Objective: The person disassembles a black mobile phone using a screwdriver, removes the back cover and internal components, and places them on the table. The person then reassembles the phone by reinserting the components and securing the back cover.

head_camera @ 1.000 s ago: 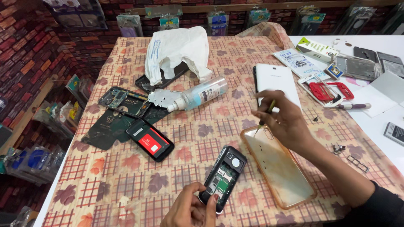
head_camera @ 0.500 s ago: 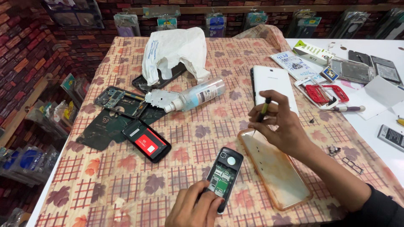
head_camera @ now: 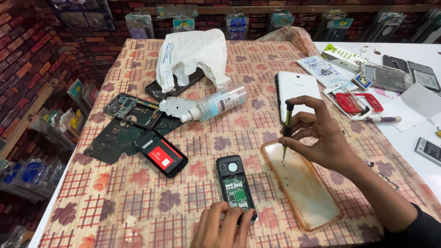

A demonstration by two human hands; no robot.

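The light is bright and even, and it seems to come from above. Under my right hand (head_camera: 321, 138) there is only a soft, weak shadow on the desk (head_camera: 115, 206). The white phone (head_camera: 296, 89) and the white surface (head_camera: 409, 133) at the right look almost too bright. The clear phone case (head_camera: 305, 190) has a mild shine. The middle is sharp; the brick wall (head_camera: 27, 50) at the left is darker and bends a little.
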